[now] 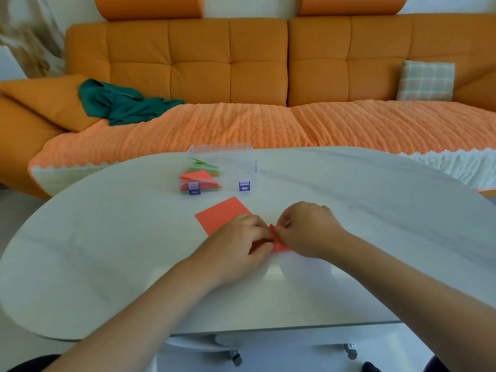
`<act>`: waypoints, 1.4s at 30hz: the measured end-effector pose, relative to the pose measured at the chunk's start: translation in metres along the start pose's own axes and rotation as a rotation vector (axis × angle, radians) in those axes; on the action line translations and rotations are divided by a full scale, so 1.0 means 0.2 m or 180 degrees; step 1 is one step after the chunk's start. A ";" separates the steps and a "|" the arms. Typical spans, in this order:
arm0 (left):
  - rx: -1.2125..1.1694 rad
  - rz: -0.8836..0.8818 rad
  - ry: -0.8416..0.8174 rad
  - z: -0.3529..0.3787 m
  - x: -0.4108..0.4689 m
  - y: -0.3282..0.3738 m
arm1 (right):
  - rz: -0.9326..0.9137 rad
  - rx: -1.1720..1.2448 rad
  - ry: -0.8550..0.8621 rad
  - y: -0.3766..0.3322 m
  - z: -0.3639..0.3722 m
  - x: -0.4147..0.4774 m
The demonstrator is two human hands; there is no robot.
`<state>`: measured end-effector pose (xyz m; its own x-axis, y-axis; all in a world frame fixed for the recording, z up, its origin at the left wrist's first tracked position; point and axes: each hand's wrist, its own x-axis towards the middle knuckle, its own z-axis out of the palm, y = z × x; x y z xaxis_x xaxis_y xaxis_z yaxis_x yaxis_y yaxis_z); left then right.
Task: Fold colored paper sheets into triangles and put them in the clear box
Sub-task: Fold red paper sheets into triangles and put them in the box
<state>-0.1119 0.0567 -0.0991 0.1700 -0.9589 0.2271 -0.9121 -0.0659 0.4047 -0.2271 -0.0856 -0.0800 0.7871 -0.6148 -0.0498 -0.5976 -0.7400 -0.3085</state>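
A red paper sheet (221, 213) lies flat on the white table (107, 237), its near part under my hands. My left hand (236, 245) presses down on the sheet and pinches its near right corner. My right hand (308, 226) pinches a lifted red flap (279, 241) of the same sheet, fingertips meeting those of the left hand. Behind the sheet stands the clear box (241, 167) with purple latches, lid open. Folded red and green triangles (200, 175) lie stacked in its left half.
The oval table reaches close to an orange sofa (228, 63) covered with an orange blanket. A green cloth (120, 103) and a checked cushion (426, 80) lie on the sofa. Table castors (236, 358) show below the near edge.
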 end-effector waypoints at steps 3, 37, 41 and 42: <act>0.0033 -0.0029 -0.0088 -0.01 0.00 0.00 | -0.0039 -0.0305 0.0241 -0.02 0.02 0.00; 0.0552 0.0124 0.0255 0.08 -0.21 0.15 | -0.0150 0.0194 0.0065 0.00 -0.03 -0.07; 0.0637 0.0152 0.0266 0.07 -0.23 0.16 | -0.0767 0.0035 0.0448 0.03 0.02 -0.15; 0.0665 0.0158 0.0248 0.07 -0.24 0.16 | -0.0916 0.0004 0.0522 0.03 0.02 -0.17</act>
<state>-0.1549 0.0962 -0.1091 0.1440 -0.9388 0.3131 -0.9761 -0.0828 0.2008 -0.2573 -0.0685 -0.0833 0.8884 -0.4165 0.1932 -0.3541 -0.8894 -0.2890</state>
